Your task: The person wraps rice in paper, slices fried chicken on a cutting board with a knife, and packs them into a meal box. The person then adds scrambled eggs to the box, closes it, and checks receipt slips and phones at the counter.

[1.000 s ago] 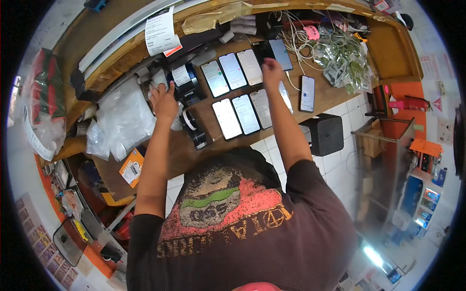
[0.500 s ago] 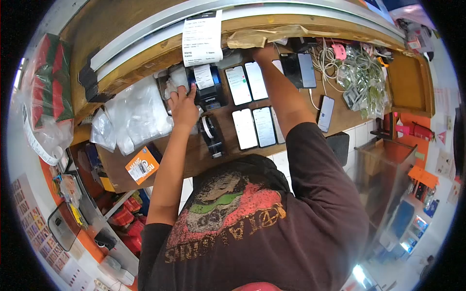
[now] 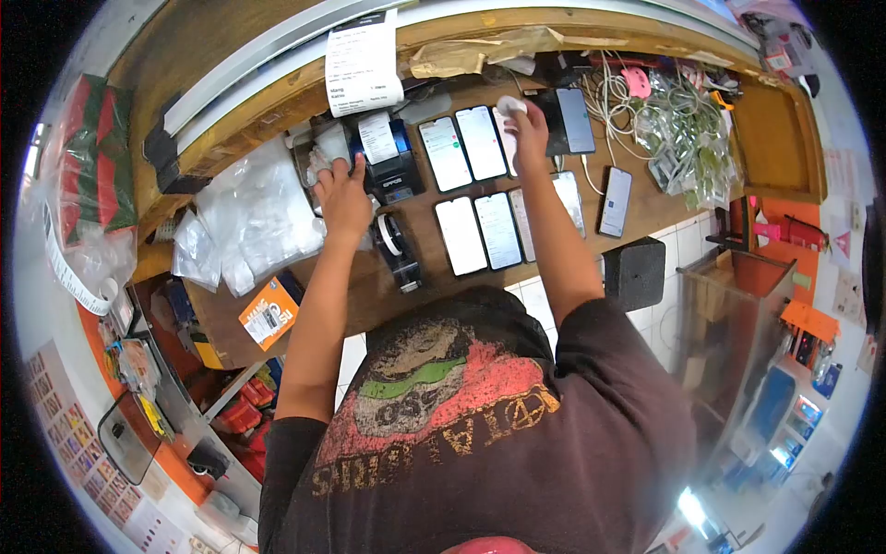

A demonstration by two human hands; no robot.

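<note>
White roll pinched at R fingers' tips; L fingers spread nr printer.

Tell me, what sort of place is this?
Probably a small shop's order counter: smartphones laid out in rows, a receipt printer with a printed slip, and clear plastic bags.

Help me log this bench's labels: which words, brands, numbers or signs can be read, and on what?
"EPPOS": black printer
"Mang": hanging paper slip; the rest is too small
"MANG": orange packet; the rest is unclear
Shirt: upside-down, worn lettering, not fully readable
Phone screens: too small
</note>
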